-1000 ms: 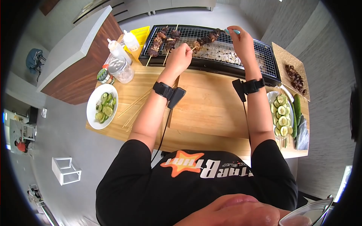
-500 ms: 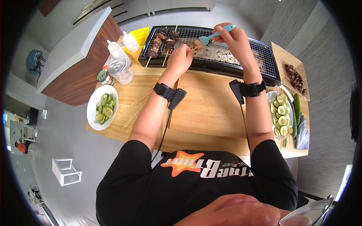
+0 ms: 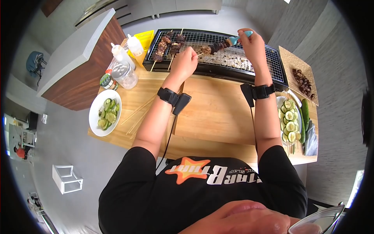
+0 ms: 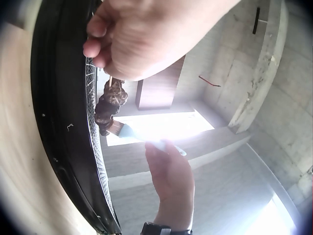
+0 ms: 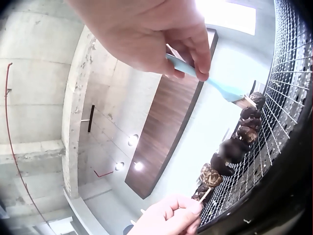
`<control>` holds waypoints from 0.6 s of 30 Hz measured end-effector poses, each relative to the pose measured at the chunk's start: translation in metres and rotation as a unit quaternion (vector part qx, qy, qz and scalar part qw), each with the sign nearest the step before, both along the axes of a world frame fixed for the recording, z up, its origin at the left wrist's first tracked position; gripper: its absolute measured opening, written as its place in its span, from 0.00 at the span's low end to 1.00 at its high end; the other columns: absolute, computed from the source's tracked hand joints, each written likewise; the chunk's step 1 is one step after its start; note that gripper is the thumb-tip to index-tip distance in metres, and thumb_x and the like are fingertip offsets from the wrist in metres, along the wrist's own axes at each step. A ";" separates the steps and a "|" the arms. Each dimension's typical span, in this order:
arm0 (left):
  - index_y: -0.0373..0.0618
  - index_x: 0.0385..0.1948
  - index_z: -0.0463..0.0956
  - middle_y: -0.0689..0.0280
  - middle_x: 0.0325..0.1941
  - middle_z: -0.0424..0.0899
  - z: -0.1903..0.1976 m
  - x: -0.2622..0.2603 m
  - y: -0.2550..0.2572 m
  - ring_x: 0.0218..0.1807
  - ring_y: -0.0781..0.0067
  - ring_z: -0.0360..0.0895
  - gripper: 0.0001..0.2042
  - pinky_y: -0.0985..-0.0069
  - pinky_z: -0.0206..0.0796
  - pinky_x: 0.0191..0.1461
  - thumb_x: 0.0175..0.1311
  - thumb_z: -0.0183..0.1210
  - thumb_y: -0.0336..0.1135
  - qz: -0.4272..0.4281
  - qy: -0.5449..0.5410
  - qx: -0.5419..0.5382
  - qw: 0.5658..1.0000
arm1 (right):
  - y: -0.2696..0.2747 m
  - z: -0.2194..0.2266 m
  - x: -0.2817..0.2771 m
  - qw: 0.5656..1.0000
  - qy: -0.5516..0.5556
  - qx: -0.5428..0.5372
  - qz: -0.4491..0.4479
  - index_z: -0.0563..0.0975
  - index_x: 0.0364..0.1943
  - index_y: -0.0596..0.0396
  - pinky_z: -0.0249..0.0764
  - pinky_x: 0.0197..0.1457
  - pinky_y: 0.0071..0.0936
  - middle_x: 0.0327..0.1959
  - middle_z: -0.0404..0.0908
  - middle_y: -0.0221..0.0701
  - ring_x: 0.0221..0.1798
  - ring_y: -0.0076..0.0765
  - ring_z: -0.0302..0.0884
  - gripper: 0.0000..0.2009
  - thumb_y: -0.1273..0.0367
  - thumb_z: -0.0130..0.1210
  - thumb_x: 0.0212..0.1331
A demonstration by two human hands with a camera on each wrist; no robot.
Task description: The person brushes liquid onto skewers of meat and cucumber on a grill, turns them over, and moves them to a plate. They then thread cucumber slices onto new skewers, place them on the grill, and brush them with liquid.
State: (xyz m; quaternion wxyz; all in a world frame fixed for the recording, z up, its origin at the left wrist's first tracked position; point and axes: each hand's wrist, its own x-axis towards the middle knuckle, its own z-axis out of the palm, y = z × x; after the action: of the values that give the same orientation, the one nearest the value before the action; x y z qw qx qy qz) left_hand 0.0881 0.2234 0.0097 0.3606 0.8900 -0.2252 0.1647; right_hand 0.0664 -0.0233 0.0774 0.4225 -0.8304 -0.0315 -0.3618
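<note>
The left hand [image 3: 184, 63] pinches the stick of a mushroom skewer [image 3: 217, 47] over the grill [image 3: 230, 62]. In the right hand [image 3: 254, 48] is a light blue brush [image 3: 233, 40], its bristles at the skewer's far end. The right wrist view shows the brush [image 5: 227, 91] touching the dark pieces [image 5: 251, 113] near the tip, while the left hand [image 5: 168, 215] grips the other end. Two more skewers [image 3: 161, 47] lie on the grill's left part.
A wooden board [image 3: 214, 109] lies before the grill. At left are squeeze bottles [image 3: 121, 54], a jar [image 3: 125, 76], a bowl of cucumber [image 3: 95, 117] and loose sticks [image 3: 138, 111]. At right stand a plate of cucumber skewers [image 3: 289, 121] and a patterned tray [image 3: 290, 58].
The brush moved left to the skewer's near end, then back right to its far end with the right hand. The left hand keeps its hold with little movement.
</note>
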 end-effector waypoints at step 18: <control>0.39 0.34 0.74 0.53 0.31 0.82 0.001 -0.002 0.000 0.36 0.51 0.80 0.07 0.62 0.70 0.39 0.61 0.55 0.33 -0.025 0.029 -0.003 0.999 | 0.046 0.019 -0.027 0.991 0.055 0.029 0.122 0.78 0.38 0.62 0.74 0.31 0.24 0.22 0.80 0.35 0.26 0.28 0.80 0.12 0.65 0.53 0.64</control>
State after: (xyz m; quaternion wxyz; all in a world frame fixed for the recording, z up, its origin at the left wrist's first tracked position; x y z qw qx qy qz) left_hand 0.0862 0.2235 0.0103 0.3739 0.8872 -0.2364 0.1310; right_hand 0.0395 0.0227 0.0963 0.4882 -0.8266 -0.0989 -0.2620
